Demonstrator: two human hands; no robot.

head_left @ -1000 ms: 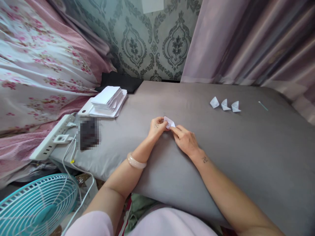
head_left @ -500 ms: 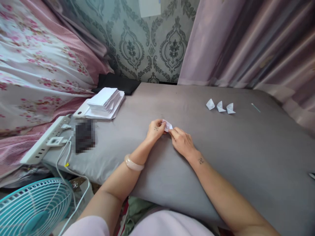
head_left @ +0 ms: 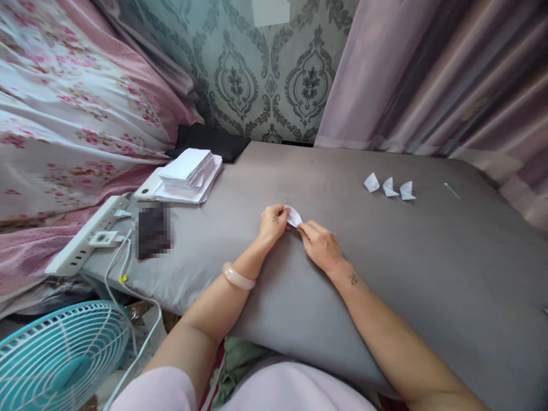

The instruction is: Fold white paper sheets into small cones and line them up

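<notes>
A small folded white paper point(head_left: 293, 217) is held between my two hands, over the grey-covered table point(head_left: 265, 302). My left hand point(head_left: 274, 222) pinches its left end, thumb on top. With thumb and fingertips, my right hand point(head_left: 320, 244) grips the lower right corner. Parts of the paper are hidden behind the fingers. Beyond my right hand stand three folded paper boats, a left one point(head_left: 371, 182), a middle one point(head_left: 390, 187) and a right one point(head_left: 407, 190), in a short row.
A stack of white paper point(head_left: 186, 174) lies at the back left, near a black folded cloth point(head_left: 214, 142). A power strip point(head_left: 85, 237) with cables runs along the left edge, beside a blurred-out dark object point(head_left: 153, 230). A turquoise fan point(head_left: 71, 357) stands below. A thin stick point(head_left: 452, 190) lies far right.
Both hands keep hold of the paper, and its visible shape has shifted slightly, looking flatter and more stretched between them. The camera view has swayed a little.
</notes>
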